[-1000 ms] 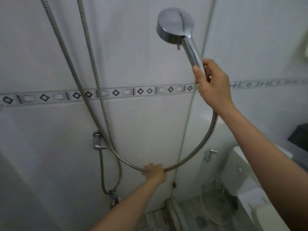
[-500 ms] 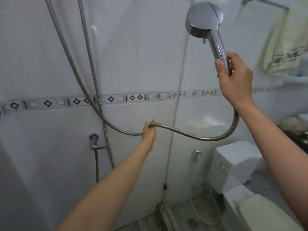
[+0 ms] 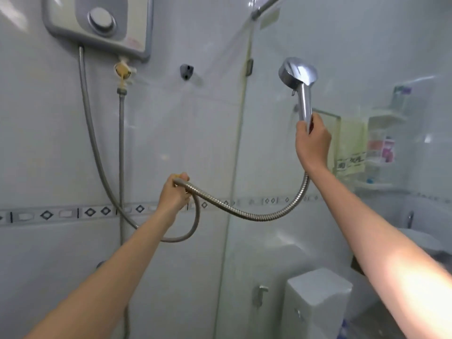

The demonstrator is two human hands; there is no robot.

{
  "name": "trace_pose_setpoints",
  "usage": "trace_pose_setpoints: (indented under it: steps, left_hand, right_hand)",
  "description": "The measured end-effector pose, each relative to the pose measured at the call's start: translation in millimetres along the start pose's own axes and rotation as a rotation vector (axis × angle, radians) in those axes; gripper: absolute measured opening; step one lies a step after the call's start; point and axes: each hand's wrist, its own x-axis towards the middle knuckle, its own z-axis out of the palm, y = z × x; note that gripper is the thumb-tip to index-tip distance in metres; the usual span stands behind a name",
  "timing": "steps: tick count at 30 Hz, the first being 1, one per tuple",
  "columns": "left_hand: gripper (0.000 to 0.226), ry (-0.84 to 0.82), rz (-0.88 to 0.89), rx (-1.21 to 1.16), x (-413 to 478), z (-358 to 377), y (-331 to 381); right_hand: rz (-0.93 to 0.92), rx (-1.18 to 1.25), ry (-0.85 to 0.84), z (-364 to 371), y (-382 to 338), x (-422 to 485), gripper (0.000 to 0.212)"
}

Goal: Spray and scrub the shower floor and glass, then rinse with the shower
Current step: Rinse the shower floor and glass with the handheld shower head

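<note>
Wall, upper left: water heater (image 3: 97, 23), with two lines dropping from its underside. A grey wall bracket (image 3: 186, 71) sits on the tile to its right. A patterned tile border (image 3: 73, 212) runs across the wall level with the left hand.

The glass panel (image 3: 274, 162) stands right of the tiled wall. Seen through it are a toilet tank (image 3: 318, 297), a pale towel (image 3: 352, 148) on a rail and a small valve (image 3: 260, 291) low down.

Shower head (image 3: 298, 73): chrome, held up in front of the glass, handle upright, back of the disc toward the camera. The right hand (image 3: 311, 143) grips the handle's lower end, fingers curled round it, head above the fist.

The hose (image 3: 244, 215) emerges below the right wrist, sags in a curve and rises to the left hand (image 3: 175, 192), whose fingers are closed round it. Beyond that fist it loops down; the left forearm covers part of the loop.

The corner shelf (image 3: 381, 152) has several tiers holding bottles, probably toiletries. They are blurred behind the glass and the labels are unreadable.
</note>
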Motion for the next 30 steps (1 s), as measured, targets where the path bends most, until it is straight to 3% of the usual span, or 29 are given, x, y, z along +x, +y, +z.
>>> trace_pose_setpoints:
  steps: [4,8,15,20,30]
  left_hand:
    - [0.022,0.011,-0.028,-0.009,10,3,28]
    - [0.017,0.035,-0.018,-0.001,22,11,39]
    - [0.02,0.081,-0.015,0.067,37,20,44]
    - [0.024,0.122,0.007,0.079,47,23,49]
    - [0.015,0.122,-0.03,0.039,50,37,42]
  right_hand:
    - [-0.111,-0.038,0.05,10,-14,44,0.011]
    - [-0.224,-0.102,0.038,22,-19,89,0.025]
    - [-0.239,-0.013,0.056,54,-19,160,0.046]
    - [-0.253,0.054,0.074,72,-30,195,0.037]
    - [-0.276,0.144,0.01,117,-50,251,0.041]
